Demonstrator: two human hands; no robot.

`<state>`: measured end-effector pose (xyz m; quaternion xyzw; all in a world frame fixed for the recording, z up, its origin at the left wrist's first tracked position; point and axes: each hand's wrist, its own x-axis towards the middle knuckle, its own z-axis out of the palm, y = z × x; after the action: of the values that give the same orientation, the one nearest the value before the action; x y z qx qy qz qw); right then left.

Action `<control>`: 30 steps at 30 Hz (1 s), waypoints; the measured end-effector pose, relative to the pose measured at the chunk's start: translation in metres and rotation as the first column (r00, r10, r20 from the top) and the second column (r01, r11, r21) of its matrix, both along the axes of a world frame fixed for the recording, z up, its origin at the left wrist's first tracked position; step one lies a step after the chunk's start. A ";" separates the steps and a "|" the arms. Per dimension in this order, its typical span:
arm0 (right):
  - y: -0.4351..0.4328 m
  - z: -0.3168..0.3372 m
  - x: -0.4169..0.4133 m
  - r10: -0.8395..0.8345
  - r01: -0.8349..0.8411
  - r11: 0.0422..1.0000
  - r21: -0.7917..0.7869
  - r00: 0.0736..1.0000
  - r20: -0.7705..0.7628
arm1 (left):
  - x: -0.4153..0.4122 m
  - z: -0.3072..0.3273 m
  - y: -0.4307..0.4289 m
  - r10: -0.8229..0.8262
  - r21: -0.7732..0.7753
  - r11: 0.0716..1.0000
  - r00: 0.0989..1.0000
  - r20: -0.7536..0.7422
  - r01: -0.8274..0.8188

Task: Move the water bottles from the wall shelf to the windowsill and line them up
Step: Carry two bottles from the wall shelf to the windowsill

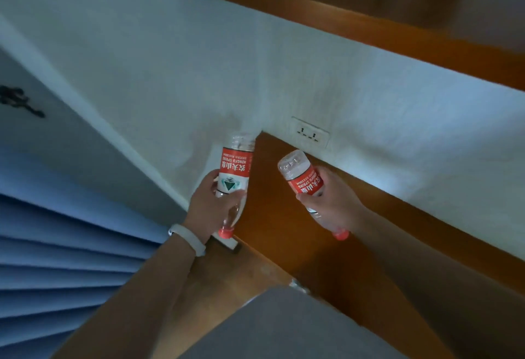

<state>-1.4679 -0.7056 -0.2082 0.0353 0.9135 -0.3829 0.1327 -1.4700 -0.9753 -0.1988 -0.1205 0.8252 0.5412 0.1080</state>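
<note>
Your left hand (pixel 210 205) is curled around the left bottle (pixel 235 172), gripping it at the lower part of the red label and the clear neck. This bottle is down and to the left of the wall socket (pixel 310 132), with its base pointing toward the white wall (pixel 142 60) and its red cap toward you. Your right hand (pixel 333 202) is wrapped in the same way around the right bottle (pixel 301 176) — it is just below the socket, tilted, with the base up and to the left and the cap down near your wrist. The two bottles are near each other but do not touch. You hold both over the lower wooden ledge (pixel 272 216), which begins directly under the socket and runs along the wall. Above and to the right of the socket is the wooden shelf (pixel 369 17) — something white stands on it, cut by the frame edge. Far to the left of the socket hangs a blue pleated curtain (pixel 56 245). A white wristband (pixel 187 238) is on your left wrist.
</note>
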 end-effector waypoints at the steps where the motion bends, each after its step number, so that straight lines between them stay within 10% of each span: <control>1: -0.012 0.003 0.001 0.026 -0.026 1.000 -0.006 1.000 0.001 | 0.008 0.004 -0.010 0.021 0.018 1.000 1.000 -0.001 -0.021; 30: -0.338 0.055 0.156 0.489 -0.494 0.851 -0.177 0.869 -0.075 | 0.314 0.028 -0.277 0.642 0.257 0.753 0.762 -0.085 -0.606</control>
<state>-1.3118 -1.0440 -0.1537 -0.2171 0.8530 -0.4223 0.2167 -1.1559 -1.2523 -0.1707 -0.3314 0.6798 0.6397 -0.1370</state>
